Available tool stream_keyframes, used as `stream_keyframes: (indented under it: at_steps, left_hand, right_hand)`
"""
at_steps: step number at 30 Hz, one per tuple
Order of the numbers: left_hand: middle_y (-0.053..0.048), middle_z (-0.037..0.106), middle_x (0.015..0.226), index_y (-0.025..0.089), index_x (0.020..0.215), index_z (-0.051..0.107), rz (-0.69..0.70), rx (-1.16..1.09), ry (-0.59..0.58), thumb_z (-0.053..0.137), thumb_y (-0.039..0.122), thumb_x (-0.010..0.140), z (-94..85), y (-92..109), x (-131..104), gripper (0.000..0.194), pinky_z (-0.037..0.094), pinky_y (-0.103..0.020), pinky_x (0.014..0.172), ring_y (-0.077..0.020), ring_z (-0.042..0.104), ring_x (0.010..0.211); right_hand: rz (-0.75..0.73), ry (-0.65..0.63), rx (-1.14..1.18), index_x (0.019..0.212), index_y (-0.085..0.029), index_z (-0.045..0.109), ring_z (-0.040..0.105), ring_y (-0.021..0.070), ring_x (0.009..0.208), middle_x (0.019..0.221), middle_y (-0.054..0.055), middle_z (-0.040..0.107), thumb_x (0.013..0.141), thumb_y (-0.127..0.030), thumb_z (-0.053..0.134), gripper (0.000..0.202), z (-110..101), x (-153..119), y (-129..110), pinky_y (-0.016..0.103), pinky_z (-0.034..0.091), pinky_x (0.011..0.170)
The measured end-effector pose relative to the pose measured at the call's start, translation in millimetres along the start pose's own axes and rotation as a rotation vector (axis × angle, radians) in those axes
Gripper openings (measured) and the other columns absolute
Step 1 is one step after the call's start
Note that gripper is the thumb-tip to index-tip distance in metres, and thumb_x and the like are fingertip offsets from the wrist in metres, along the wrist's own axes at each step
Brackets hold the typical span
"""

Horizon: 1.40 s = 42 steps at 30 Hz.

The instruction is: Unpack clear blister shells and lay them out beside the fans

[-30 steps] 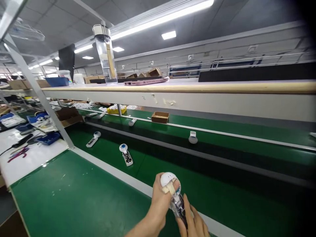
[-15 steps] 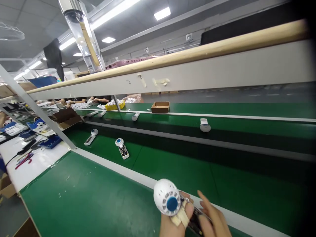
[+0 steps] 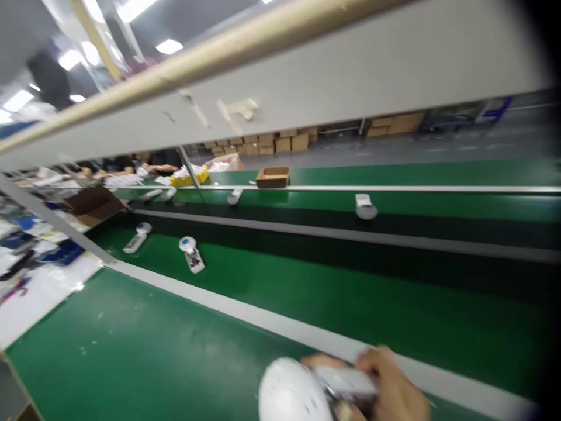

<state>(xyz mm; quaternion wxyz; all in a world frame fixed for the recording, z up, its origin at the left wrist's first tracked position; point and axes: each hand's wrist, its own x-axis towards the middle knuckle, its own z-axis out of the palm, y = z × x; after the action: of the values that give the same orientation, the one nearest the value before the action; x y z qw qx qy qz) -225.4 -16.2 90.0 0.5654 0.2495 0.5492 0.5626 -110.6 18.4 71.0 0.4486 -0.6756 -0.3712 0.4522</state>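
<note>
Hands gripping a small white fan (image 3: 291, 394) at the near edge of the green belt (image 3: 307, 298).
The right hand (image 3: 392, 389) is closing around its handle; the left hand's grip cannot be told. Similar fans (image 3: 190, 254) are lying farther along.

Two fans (image 3: 191, 255) lie left on the belt (image 3: 333, 298); a box (image 3: 272, 176) sits far behind them; a shelf (image 3: 280, 76) runs above.
</note>
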Motion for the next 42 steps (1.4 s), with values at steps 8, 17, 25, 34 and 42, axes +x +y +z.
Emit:
stream_keyframes:
  at_steps: [8,17,25,34,42]
  left_hand:
    - [-0.006,0.062,0.084,0.01,0.097,0.059,-0.044,0.208,0.161,0.064,0.037,0.071,10.4,1.6,88.9,0.037,0.053,-0.04,0.071,-0.0193,0.061,0.074]
    - [-0.007,0.061,0.098,0.015,0.099,0.061,0.208,0.665,0.057,0.067,0.032,0.067,-11.3,-15.6,64.2,0.036,0.038,-0.041,0.093,-0.0246,0.053,0.096]
    - [-0.017,0.059,0.106,0.008,0.109,0.057,0.402,1.612,-0.963,0.056,0.018,0.071,28.4,-91.5,-68.6,0.039,0.031,-0.046,0.091,-0.0311,0.049,0.101]
    - [-0.004,0.066,0.079,0.02,0.079,0.058,0.186,1.425,-0.662,0.045,0.02,0.077,16.7,-81.0,-27.9,0.014,0.037,-0.028,0.067,-0.0202,0.059,0.076]
    - [-0.005,0.07,0.081,0.016,0.089,0.066,0.077,1.046,-0.558,0.049,0.039,0.075,2.5,-53.1,-14.5,0.031,0.043,-0.026,0.067,-0.0209,0.062,0.077]
  right_hand:
    - [-0.152,-0.2,-0.335,0.088,-0.019,0.06,0.059,0.0163,0.07,0.082,0.004,0.065,0.083,-0.052,0.034,0.042,-64.9,41.6,30.5,0.026,0.044,0.059]
    - [-0.141,-0.129,-0.782,0.106,-0.019,0.06,0.06,0.0216,0.076,0.092,0.008,0.062,0.077,-0.031,0.055,0.031,-194.3,-41.1,91.1,0.035,0.047,0.071]
    - [-0.263,-0.307,-1.085,0.123,-0.021,0.053,0.056,0.0297,0.098,0.1,0.009,0.064,0.071,-0.018,0.066,0.053,-158.6,-56.1,96.9,0.039,0.044,0.083]
    - [-0.182,-0.142,-0.668,0.106,-0.015,0.062,0.061,0.0185,0.061,0.064,0.003,0.066,0.088,-0.031,0.031,0.039,-187.0,-12.0,102.6,0.028,0.046,0.064]
    - [-0.279,-0.083,-0.561,0.08,-0.02,0.065,0.057,0.0196,0.07,0.075,0.005,0.062,0.08,-0.033,0.041,0.027,-185.7,-10.3,69.9,0.031,0.042,0.069]
